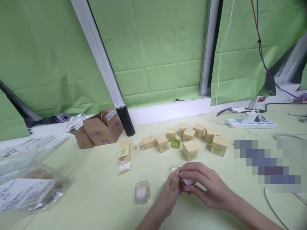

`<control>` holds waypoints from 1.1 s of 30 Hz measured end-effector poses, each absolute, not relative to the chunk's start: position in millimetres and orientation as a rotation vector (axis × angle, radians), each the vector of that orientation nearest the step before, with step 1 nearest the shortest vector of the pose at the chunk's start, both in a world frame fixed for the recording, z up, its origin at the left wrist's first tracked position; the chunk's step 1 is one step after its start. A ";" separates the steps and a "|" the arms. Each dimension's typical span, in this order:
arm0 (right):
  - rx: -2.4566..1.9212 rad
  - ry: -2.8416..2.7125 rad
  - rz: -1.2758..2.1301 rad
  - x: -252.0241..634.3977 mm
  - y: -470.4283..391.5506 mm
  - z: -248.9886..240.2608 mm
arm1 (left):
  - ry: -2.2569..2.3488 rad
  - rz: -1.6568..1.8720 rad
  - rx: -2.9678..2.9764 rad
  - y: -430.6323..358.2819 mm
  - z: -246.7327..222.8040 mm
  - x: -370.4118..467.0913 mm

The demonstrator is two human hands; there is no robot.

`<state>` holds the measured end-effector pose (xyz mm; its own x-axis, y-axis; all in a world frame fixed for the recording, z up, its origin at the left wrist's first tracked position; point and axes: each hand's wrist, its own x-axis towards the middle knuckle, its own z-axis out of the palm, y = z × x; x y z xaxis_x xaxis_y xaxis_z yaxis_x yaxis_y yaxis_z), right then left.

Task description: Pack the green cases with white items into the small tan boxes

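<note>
My left hand (174,184) and my right hand (208,185) meet over the table. Between them is a small white rounded object (189,181) with a dark and yellow edge, and its kind is not clear. My right fingers wrap round it from the right, while my left fingers are curled against its left side, partly hidden. Just behind my hands lies a clear plastic shell (176,165), partly covered by them. Left of my left hand stands another clear plastic case (142,192) with a pale pinkish piece inside.
Several small tan boxes (190,150) stand beyond my hands around a green dish (176,143). An opened tan box (124,152) lies farther left. Behind are a brown carton (103,131) and a black cylinder (126,121). A plastic bag (31,188) lies left, a power strip (251,123) right.
</note>
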<state>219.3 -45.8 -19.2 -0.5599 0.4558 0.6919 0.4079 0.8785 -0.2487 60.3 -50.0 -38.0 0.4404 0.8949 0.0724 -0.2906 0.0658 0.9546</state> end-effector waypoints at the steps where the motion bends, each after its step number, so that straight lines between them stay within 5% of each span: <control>1: -0.621 -2.227 0.078 219.5 -45.8 -19.9 | 0.654 1.000 1.173 -49.8 -39.4 60.2; 17: -0.727 -2.152 0.510 224.4 -47.6 -12.2 | 0.697 0.983 1.078 -49.9 -32.2 60.5; 33: -0.632 -2.242 -0.022 227.0 -38.3 -19.0 | 0.801 0.928 1.202 -49.4 -46.0 59.3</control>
